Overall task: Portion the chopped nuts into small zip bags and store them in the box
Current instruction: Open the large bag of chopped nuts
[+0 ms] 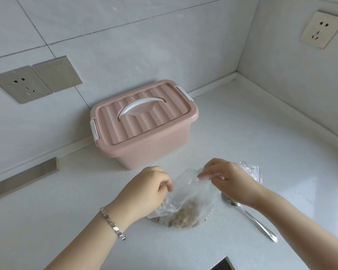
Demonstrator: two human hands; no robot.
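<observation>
A clear plastic bag (191, 191) with chopped nuts (183, 217) in its bottom lies on the white counter in front of me. My left hand (144, 190) pinches the bag's left upper edge. At the right, my right hand (228, 180) pinches the top edge, and the mouth is stretched between the two hands. A pink storage box (144, 123) with a white handle stands behind, lid on, both side clips down. Small zip bags (251, 171) with red stripes lie behind my right hand.
A metal spoon (249, 217) lies on the counter under my right wrist, handle pointing to the front right. A dark cutout (222, 265) shows at the counter's front edge. Wall sockets (22, 84) sit on the tiled walls. A metal strip (24, 178) lies at the left.
</observation>
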